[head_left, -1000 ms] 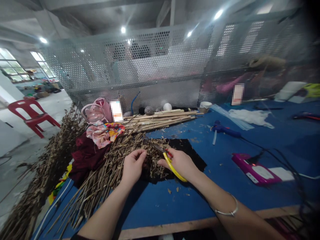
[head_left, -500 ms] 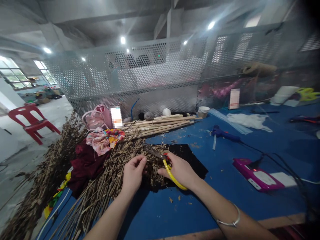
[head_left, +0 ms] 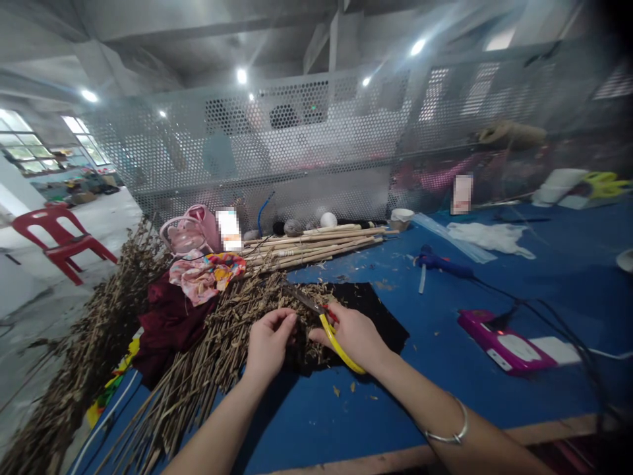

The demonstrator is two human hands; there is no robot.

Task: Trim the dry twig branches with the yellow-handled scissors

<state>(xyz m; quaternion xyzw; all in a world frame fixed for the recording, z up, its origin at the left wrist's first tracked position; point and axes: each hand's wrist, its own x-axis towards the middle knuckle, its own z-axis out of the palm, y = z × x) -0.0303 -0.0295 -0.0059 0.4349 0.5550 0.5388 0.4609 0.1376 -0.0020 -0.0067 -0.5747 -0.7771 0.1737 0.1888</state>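
My right hand [head_left: 353, 333] grips scissors [head_left: 329, 330] with yellow-covered handles, their dark blades pointing up and left over the dried plant matter. Beside it, my left hand [head_left: 270, 340] is closed in a pinch, thumb against forefinger; whatever lies between the fingertips is too small to make out. Below both hands spreads a heap of brown dried plant bits [head_left: 316, 297] on a black cloth [head_left: 380, 316]. To the left lies a large bundle of dried stalks [head_left: 198, 382], reaching toward the table's front edge.
Pale wooden sticks [head_left: 321, 244] lie behind the heap. A pink bag [head_left: 185, 231] and dark red cloth [head_left: 163, 323] sit left. On the blue table [head_left: 435, 396], a blue glue gun [head_left: 440, 260] and magenta power strip [head_left: 504, 343] with cables occupy the right. A perforated metal screen [head_left: 297, 158] stands behind.
My left hand has shifted slightly right, nearer the scissors. The scissors stay in my right hand, and the view has moved a little.
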